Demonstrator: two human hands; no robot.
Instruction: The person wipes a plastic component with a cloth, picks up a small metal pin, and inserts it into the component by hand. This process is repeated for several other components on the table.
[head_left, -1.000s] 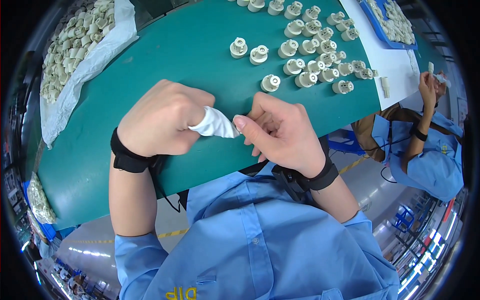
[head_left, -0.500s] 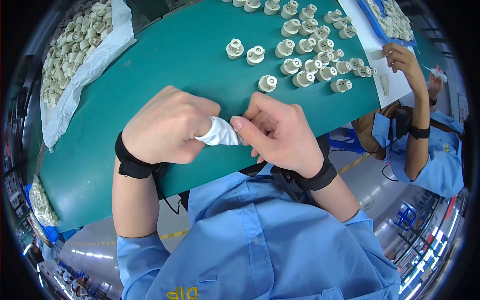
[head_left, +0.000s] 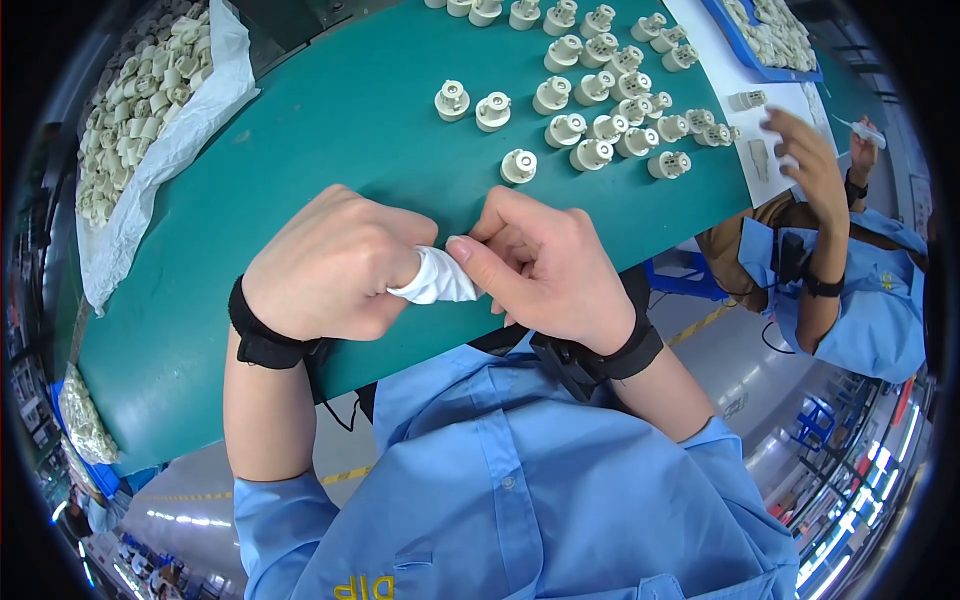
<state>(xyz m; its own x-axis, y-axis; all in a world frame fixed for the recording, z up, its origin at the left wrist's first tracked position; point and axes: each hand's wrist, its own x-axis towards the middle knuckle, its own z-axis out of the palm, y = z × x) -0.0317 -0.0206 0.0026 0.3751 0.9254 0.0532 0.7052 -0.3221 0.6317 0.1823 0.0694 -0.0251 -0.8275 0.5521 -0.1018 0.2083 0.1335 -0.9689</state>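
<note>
A small wrinkled white cloth point(head_left: 437, 279) stretches between my two hands, just above the table's near edge. My left hand point(head_left: 335, 265) is closed in a fist, and the cloth comes out on its thumb side. Thumb and fingers of my right hand point(head_left: 540, 262) pinch the cloth's other end. What lies inside the cloth, if anything, is hidden. Beyond my hands, the closest of the off-white round plastic parts point(head_left: 518, 166) stands on the green table point(head_left: 290, 150).
Several more such parts point(head_left: 592, 153) stand in loose rows at the far right. A heap of pale pieces point(head_left: 150, 95) lies on white sheeting at the left. At right, a co-worker's hand point(head_left: 808, 150) is over white paper, beside a blue tray point(head_left: 765, 72).
My hands keep their hold on the white cloth, almost unmoved. The view has shifted slightly. At right, the co-worker's hand has come away from a pale part, which lies on the paper.
</note>
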